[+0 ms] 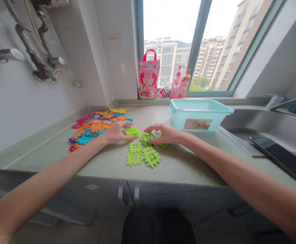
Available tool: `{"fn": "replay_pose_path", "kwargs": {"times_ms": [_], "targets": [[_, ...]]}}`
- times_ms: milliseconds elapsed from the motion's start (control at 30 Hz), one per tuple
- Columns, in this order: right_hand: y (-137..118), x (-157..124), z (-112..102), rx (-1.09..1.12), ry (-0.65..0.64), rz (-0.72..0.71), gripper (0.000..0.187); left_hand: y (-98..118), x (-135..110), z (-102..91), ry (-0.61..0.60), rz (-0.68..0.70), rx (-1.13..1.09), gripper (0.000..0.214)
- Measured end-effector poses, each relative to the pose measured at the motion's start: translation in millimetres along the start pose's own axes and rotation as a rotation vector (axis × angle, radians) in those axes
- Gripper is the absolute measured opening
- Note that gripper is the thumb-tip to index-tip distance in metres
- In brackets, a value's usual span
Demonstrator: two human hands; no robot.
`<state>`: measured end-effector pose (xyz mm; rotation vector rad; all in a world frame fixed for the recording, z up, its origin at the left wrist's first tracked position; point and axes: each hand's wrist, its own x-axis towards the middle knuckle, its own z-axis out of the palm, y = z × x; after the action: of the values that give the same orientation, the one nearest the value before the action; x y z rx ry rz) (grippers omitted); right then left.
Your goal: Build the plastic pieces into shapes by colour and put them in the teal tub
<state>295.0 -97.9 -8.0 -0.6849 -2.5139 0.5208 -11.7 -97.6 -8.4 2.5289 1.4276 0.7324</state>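
your left hand (116, 132) is pinching a green tile (132, 131) on the table (188, 159), while your right hand (163, 133) is gripping another green interlocking tile (147, 138) beside the teal bin (198, 114).

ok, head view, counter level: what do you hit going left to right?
Pile of mixed tiles → left hand on a green tile → right hand → teal tub → sink → phone.
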Motion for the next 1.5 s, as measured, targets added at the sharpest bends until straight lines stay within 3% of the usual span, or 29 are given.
{"fn": "replay_pose_path", "kwargs": {"times_ms": [167, 367, 600, 767, 933, 1167, 1267, 1500], "targets": [[0.5, -0.1, -1.6, -0.053, -0.028, 0.091, 0.070, -0.1, 0.2, -0.1, 0.031, 0.058, 0.137, 0.073], [9.6, 0.6, -5.6, 0.020, -0.097, 0.093, 0.054, -4.3, 2.8, 2.5, 0.027, 0.066, 0.067, 0.062], [8.2, 0.4, -8.6, -0.024, -0.179, 0.098, 0.064, -3.9, 3.7, 1.8, 0.012, 0.071, -0.014, 0.053], [5.2, 2.8, -4.7, -0.049, -0.118, 0.070, 0.046, -2.2, 3.4, 1.9, 0.031, 0.055, -0.041, 0.053], [3.1, 4.5, -2.7, -0.050, -0.124, 0.090, 0.059, -1.1, 4.7, 4.8, 0.034, 0.051, -0.041, 0.053], [-2.2, 11.2, 3.4, -0.072, -0.069, 0.067, 0.048, -5.7, 6.9, 11.1, 0.040, 0.091, -0.023, 0.053], [3.8, 10.8, -5.7, -0.114, -0.046, 0.098, 0.044, -7.1, 13.2, 15.5, 0.034, 0.137, -0.008, 0.053], [30.1, -2.6, -31.8, -0.106, 0.171, 0.211, 0.038, 8.7, 49.2, 35.5, -0.014, 0.290, -0.081, 0.043]]}}
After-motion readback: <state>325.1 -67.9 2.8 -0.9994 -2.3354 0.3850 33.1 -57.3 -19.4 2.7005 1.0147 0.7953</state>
